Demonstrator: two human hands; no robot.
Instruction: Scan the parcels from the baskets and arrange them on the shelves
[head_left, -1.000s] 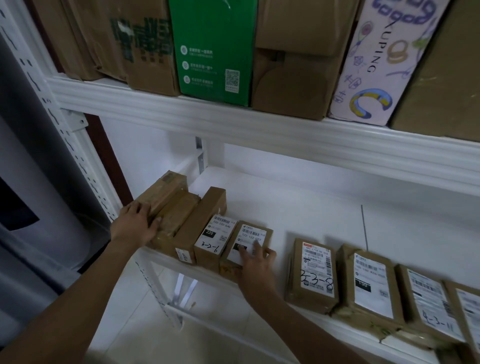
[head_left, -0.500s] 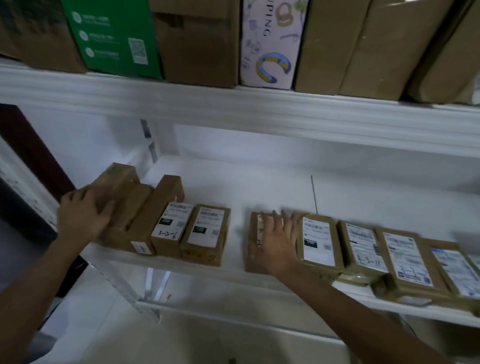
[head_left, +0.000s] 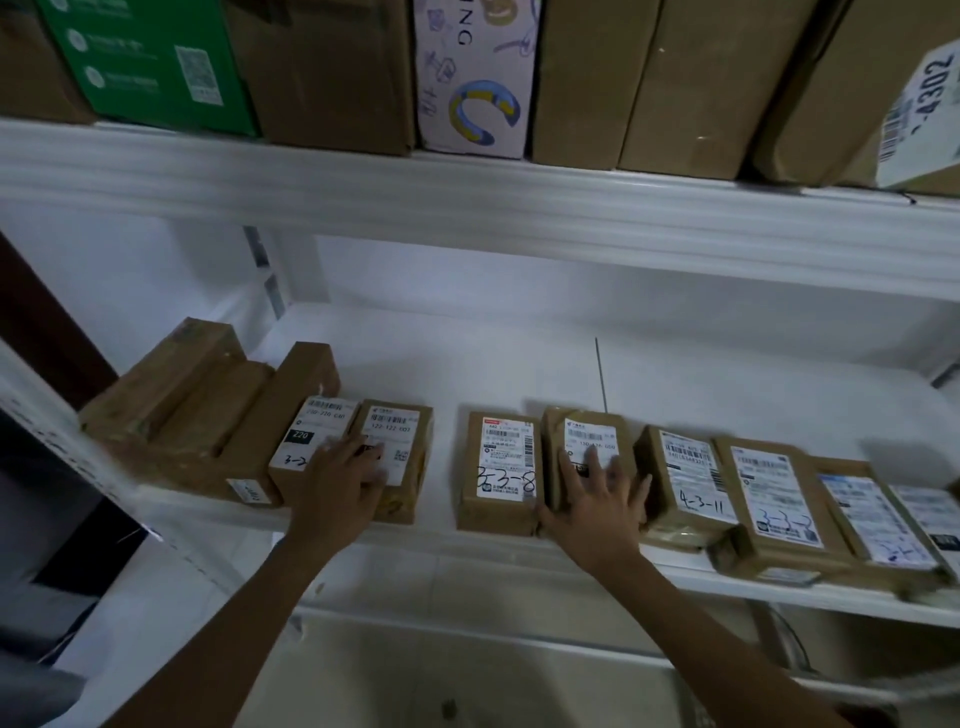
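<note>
Both grips released | left hand (head_left: 337, 480), right hand (head_left: 597, 499) flat on parcels (head_left: 589, 431) | white shelf (head_left: 519, 364) | pale floor (head_left: 467, 675) below

Lower shelf (head_left: 519, 358), front edge: a row of small brown parcels lying flat, white labels up.

Far left, three plain brown boxes (head_left: 218, 410) packed tight and angled. Touching them, the "220" parcel (head_left: 311, 431) and the "122-122-007" parcel (head_left: 402, 441), side by side. The left hand (head_left: 337, 483) lies flat across both.

After a gap comes the "3-3-8" parcel (head_left: 501, 467). The next parcel (head_left: 587, 431) touches it, with the right hand (head_left: 597, 499) spread flat on top. Then the "4-3-11" parcel (head_left: 685, 478) and more to the right, overlapping, labels blurred.

Upper shelf (head_left: 467, 192): bigger cartons upright, packed close. One is a green carton (head_left: 150, 62).
</note>
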